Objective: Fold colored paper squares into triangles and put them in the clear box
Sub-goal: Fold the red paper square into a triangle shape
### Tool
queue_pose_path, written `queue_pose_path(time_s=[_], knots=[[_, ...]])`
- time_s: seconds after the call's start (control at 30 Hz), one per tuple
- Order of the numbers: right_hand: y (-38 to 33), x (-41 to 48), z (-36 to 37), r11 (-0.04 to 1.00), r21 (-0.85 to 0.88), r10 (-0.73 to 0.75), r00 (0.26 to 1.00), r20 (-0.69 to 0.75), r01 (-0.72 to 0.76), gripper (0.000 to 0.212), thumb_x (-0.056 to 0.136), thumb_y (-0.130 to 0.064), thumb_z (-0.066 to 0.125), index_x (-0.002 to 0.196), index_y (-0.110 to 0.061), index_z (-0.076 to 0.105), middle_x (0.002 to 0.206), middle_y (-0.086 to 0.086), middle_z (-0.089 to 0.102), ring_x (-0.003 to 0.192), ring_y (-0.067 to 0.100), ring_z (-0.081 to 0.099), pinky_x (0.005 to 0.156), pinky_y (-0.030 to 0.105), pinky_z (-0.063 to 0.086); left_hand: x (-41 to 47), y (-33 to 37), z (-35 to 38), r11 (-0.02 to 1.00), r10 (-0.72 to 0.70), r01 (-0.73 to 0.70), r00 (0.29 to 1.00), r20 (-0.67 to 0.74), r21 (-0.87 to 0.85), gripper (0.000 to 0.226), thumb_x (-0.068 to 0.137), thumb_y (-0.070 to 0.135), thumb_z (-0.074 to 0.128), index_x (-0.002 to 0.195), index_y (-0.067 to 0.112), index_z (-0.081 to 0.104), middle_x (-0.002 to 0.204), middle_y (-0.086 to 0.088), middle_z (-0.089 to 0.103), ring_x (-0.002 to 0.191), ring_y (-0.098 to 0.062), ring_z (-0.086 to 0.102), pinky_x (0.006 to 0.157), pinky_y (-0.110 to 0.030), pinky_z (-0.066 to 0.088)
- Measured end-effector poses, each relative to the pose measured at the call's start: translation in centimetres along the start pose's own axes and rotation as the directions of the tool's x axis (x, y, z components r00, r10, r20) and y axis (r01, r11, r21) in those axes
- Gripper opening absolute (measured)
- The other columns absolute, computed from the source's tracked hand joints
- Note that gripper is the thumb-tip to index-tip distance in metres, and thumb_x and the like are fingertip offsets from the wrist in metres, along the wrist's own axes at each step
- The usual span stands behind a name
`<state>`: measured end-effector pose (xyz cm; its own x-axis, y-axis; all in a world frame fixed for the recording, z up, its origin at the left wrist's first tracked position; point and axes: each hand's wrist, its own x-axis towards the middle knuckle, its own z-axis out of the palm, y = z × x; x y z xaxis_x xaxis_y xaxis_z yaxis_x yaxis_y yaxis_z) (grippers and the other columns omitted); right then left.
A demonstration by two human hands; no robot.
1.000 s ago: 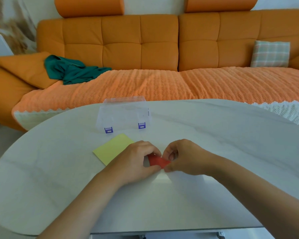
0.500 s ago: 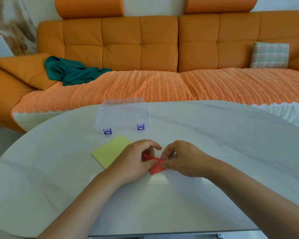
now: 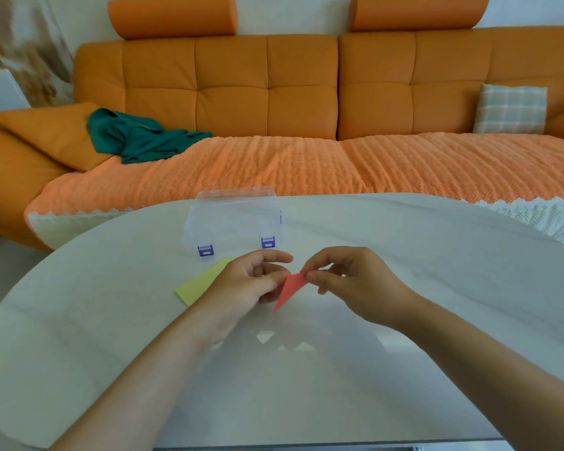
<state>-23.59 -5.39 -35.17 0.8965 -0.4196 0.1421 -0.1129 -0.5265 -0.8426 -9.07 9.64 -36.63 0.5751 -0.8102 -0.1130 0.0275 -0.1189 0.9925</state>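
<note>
We record a red paper sheet folded into a triangle (image 3: 289, 288), held up above the white oval counter (image 3: 420, 255) at its near middle, between the two hands. One point of the triangle hangs down towards the counter.

The right hand (image 3: 355, 283) pinches the upper corner of the triangle between thumb and forefinger. Its other fingers (image 3: 326, 289) are loosely curled beneath and hold nothing else.

The left hand (image 3: 241, 284) is just beside the triangle on its left. Its fingers (image 3: 274, 256) are half curled, with the thumb tip at the paper's left edge. We cannot tell whether this hand grips the paper or only touches it.

A pale yellow paper square (image 3: 197, 283) lies flat on the counter. Its right part is hidden under the left hand.

A clear plastic box with two purple latches (image 3: 235, 219) stands on the far side of the counter, just beyond the yellow square and apart from both hands. No paper is seen inside it.

Behind the counter stands an orange tufted sofa (image 3: 267, 92) with a woven orange throw. A crumpled green cloth (image 3: 137, 138) lies at its left and a checked cushion (image 3: 510, 109) at its right.
</note>
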Motion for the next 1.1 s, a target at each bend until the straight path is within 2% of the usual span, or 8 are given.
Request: queue_pose_path(time_s=[0.13,0.23,0.37,0.53,0.63,0.8,1.0,1.1], knots=[[-0.2,0.3,-0.4,0.992,0.077,0.097,0.995,-0.023,-0.095,0.014,0.091,-0.026,0.069,0.082,-0.033,0.077,0.07,-0.013,0.071,0.063,0.001,0.062,0.054,0.011,0.045,-0.4,0.7,0.3,0.989,0.086,-0.087,0.996,0.016,0.12,0.028,0.09,0.049,0.057,0.1,0.032,0.078,0.102,0.005,0.076,0.104,-0.011,0.068,0.096,-0.032,0.048],[-0.4,0.4,-0.6,0.989,0.081,0.125,0.992,0.03,-0.128,0.015,0.089,-0.023,0.068,0.08,-0.028,0.078,0.073,-0.01,0.072,0.06,0.003,0.059,0.057,0.012,0.047,-0.6,0.9,0.4,0.97,0.202,-0.192,0.978,-0.054,0.15,0.011,0.088,0.034,0.071,0.089,0.028,0.079,0.09,0.004,0.078,0.087,-0.012,0.074,0.086,-0.029,0.057],[-0.5,0.3,-0.5,0.99,0.051,0.131,0.99,0.047,-0.133,0.016,0.088,-0.018,0.066,0.078,-0.025,0.077,0.076,-0.007,0.074,0.063,0.003,0.059,0.06,0.015,0.047,-0.7,0.4,0.4,0.949,0.177,-0.151,0.981,-0.073,0.278,0.009,0.087,0.024,0.073,0.08,0.029,0.078,0.079,0.004,0.077,0.072,-0.014,0.074,0.08,-0.033,0.06],[-0.6,0.2,0.5,0.997,0.003,0.08,0.997,0.01,-0.08,0.014,0.088,-0.023,0.066,0.08,-0.027,0.076,0.079,-0.012,0.075,0.075,0.005,0.069,0.068,0.016,0.055,-0.7,0.2,0.7,0.927,0.184,-0.156,0.982,-0.052,0.34,0.01,0.086,0.024,0.073,0.078,0.028,0.078,0.074,0.003,0.076,0.069,-0.012,0.073,0.077,-0.031,0.058],[-0.6,0.2,0.9,0.998,-0.03,0.061,0.998,-0.026,-0.062,0.014,0.086,-0.025,0.066,0.076,-0.025,0.076,0.076,-0.011,0.074,0.073,0.009,0.07,0.07,0.025,0.059,-0.7,-0.1,1.0,0.917,0.205,-0.17,0.977,-0.061,0.361,0.012,0.085,0.021,0.073,0.075,0.026,0.077,0.072,0.005,0.076,0.069,-0.011,0.073,0.073,-0.026,0.059],[-0.3,0.4,0.8,0.99,-0.136,0.041,0.999,-0.015,-0.043,0.008,0.076,-0.03,0.067,0.071,-0.029,0.073,0.071,-0.014,0.072,0.068,0.01,0.067,0.067,0.031,0.059,-0.6,-0.5,1.4,0.881,0.269,-0.219,0.961,-0.063,0.42,0.015,0.081,0.019,0.073,0.072,0.032,0.074,0.07,0.01,0.073,0.063,-0.003,0.065,0.061,-0.014,0.05],[0.8,0.9,-0.7,0.982,-0.167,0.081,0.995,-0.05,-0.088,0.014,0.077,-0.024,0.068,0.066,-0.03,0.072,0.065,-0.014,0.07,0.057,0.001,0.062,0.054,0.017,0.052,-0.2,0.0,-0.1,0.868,0.283,-0.21,0.954,-0.1,0.449,0.015,0.081,0.019,0.072,0.072,0.031,0.073,0.07,0.011,0.072,0.063,-0.001,0.063,0.062,-0.014,0.05],[1.4,1.0,-1.4,0.971,-0.2,0.109,0.989,-0.101,-0.128,0.015,0.079,-0.023,0.069,0.065,-0.029,0.07,0.064,-0.016,0.069,0.055,0.0,0.061,0.049,0.013,0.046,-0.1,0.1,-1.0,0.884,0.279,-0.197,0.95,-0.14,0.424,0.014,0.083,0.018,0.072,0.073,0.028,0.074,0.07,0.008,0.072,0.064,-0.005,0.064,0.065,-0.023,0.053]])
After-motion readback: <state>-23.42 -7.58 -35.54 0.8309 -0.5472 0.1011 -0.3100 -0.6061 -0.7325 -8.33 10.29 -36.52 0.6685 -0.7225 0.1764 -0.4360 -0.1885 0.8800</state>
